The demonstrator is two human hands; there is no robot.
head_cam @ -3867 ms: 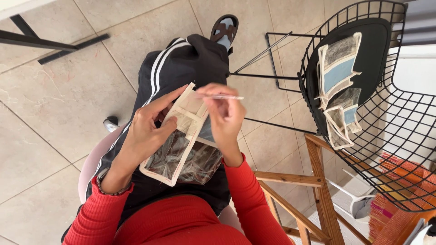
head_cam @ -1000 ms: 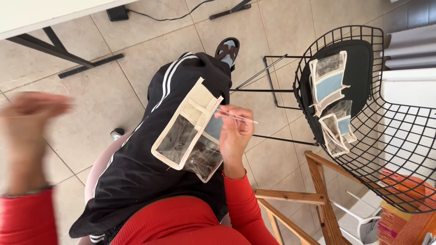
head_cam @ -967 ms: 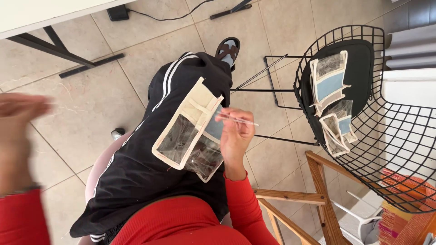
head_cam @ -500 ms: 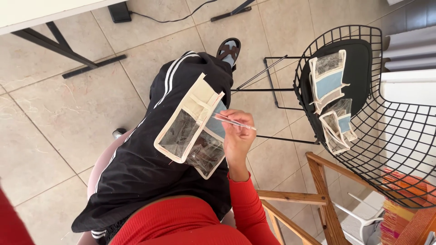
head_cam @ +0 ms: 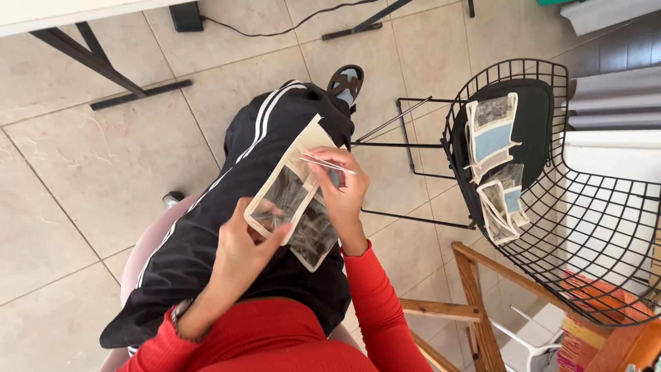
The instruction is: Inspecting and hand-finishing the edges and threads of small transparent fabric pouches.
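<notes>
Both hands meet over the lap of a seated person in black striped trousers (head_cam: pixel 227 227) and a red top (head_cam: pixel 275 337). Left hand (head_cam: pixel 241 251) comes up from below, its thumb and fingers pinched on the lower edge of a flat cream-bordered pouch (head_cam: pixel 286 186) with a clear window. Right hand (head_cam: pixel 341 189) is closed on the pouch's right side and also grips a thin white stick (head_cam: pixel 327 164) between its fingers, the stick lying slantwise just right of the pouch. A second, similar pouch (head_cam: pixel 313 234) lies partly beneath the first one, overlapping it at the lower right, under the right wrist.

Well right of the pouch stands a black wire chair (head_cam: pixel 585 227) with a dark seat pad (head_cam: pixel 537 117); several more cream-edged pouches (head_cam: pixel 496 162) with clear and blue panels rest against that pad. Below and right of the pouch, a wooden frame (head_cam: pixel 475 296) shows. The beige tiled floor (head_cam: pixel 89 179) spreads left of the pouch, and beyond it, at the top, are dark metal legs (head_cam: pixel 103 72) and a black cable (head_cam: pixel 289 21).
</notes>
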